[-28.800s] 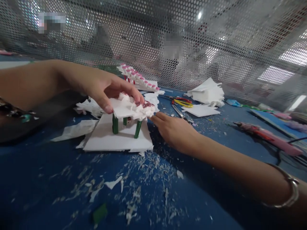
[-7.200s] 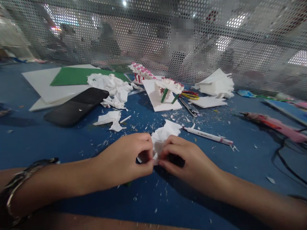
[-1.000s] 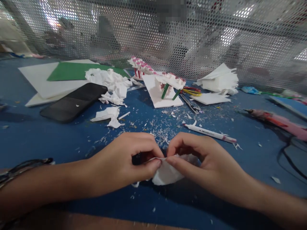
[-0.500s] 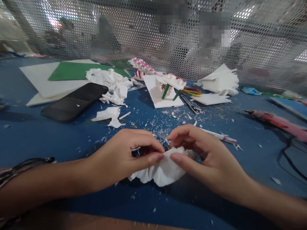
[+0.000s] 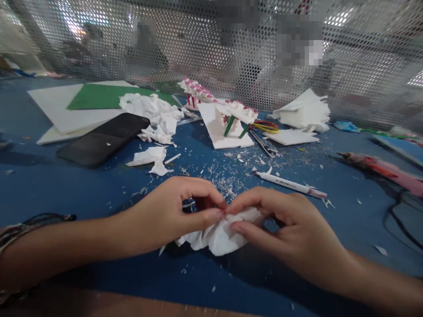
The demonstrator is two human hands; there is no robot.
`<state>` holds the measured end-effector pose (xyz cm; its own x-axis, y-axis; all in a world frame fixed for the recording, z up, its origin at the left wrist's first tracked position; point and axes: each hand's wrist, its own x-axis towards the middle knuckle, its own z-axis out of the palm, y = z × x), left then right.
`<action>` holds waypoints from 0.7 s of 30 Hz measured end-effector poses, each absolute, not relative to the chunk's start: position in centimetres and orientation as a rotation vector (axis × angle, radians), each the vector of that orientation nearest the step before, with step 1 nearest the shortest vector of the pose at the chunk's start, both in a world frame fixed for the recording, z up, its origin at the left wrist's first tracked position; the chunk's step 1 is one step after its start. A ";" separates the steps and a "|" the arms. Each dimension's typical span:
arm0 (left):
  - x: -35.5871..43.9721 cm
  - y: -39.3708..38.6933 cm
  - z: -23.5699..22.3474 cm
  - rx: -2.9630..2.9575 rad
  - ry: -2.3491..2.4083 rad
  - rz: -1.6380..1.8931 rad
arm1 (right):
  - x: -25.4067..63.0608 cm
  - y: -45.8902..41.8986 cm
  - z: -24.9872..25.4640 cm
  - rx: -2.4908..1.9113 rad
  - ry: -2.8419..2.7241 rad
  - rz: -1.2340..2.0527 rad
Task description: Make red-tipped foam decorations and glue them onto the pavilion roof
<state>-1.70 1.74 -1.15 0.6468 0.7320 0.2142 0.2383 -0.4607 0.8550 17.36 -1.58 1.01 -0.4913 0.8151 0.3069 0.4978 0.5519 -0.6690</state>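
A crumpled, pleated piece of white tissue paper [image 5: 220, 240] is held low over the blue table, between both hands. My left hand [image 5: 185, 211] pinches its upper edge between thumb and fingertips. From the other side, my right hand [image 5: 277, 224] has its thumb and index finger closed on the same tissue, the fingertips almost meeting those of the left. The tissue's far side and whatever lies under it are hidden by the fingers. Just beyond the right hand lies a white marker pen [image 5: 291, 184] with a dull pink end.
A black phone [image 5: 104, 140], crumpled tissue [image 5: 150, 108] and a green sheet [image 5: 99, 97] lie left. Small paper models [image 5: 228, 141] stand at the back, near tweezers [image 5: 262, 144] and a tissue stack [image 5: 302, 112]. A pink glue gun [image 5: 386, 169] with a cable is at right. Paper scraps litter the table [image 5: 194, 290].
My right index finger has come down and in toward the left fingertips, closing on the tissue. More of the marker pen now shows. My left hand has hardly moved.
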 end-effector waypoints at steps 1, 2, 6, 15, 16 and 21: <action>-1.7 1.7 -1.1 2.009 0.754 0.730 | 17.4 -1.6 1.0 -1.064 -2.182 0.677; -1.7 1.7 -1.1 2.010 0.753 0.733 | 17.4 -1.5 1.1 -1.075 -2.186 0.683; -1.6 1.8 -1.2 2.041 0.744 0.766 | 17.5 -1.6 0.9 -1.094 -2.192 0.667; -1.5 1.6 -1.3 2.082 0.693 0.791 | 17.6 -1.7 0.5 -1.051 -2.230 0.553; -1.5 1.5 -1.3 2.084 0.699 0.792 | 17.6 -1.7 0.5 -1.049 -2.232 0.547; -1.4 1.6 -0.9 2.088 0.791 0.819 | 17.6 -1.5 0.7 -1.049 -2.176 0.641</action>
